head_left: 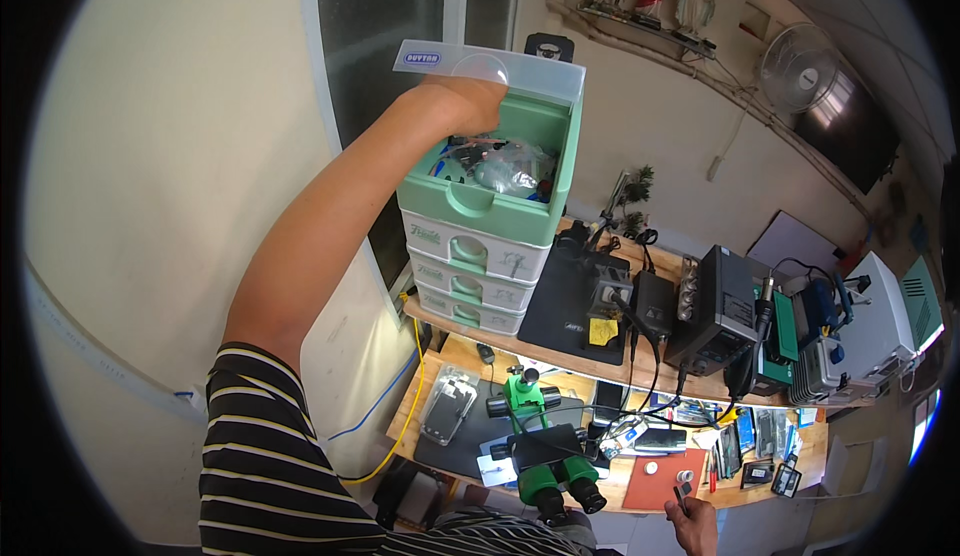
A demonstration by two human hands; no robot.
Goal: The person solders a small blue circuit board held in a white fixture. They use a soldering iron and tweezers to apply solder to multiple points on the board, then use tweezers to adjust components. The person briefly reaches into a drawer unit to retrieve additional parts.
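My left hand (465,101) reaches over the green top drawer (480,224) of a small plastic drawer unit, its fingers hidden behind the forearm and a translucent panel (545,78) at the unit's top. Inside the drawer lie a clear plastic bag (512,171) and assorted small parts, some blue. Low in the picture, over the near edge of the lower bench, my right hand (697,526) is closed on a small dark flat piece (683,497), too small to name. Near that hand, a brown mat (648,486) carries two small round containers.
White drawers (468,281) stack below the green one on a raised shelf. A green microscope (530,406) stands on the lower bench. Rightward are a black box-shaped device (715,306), cables, phones and tools. A yellow cable (410,416) hangs at the bench's left end.
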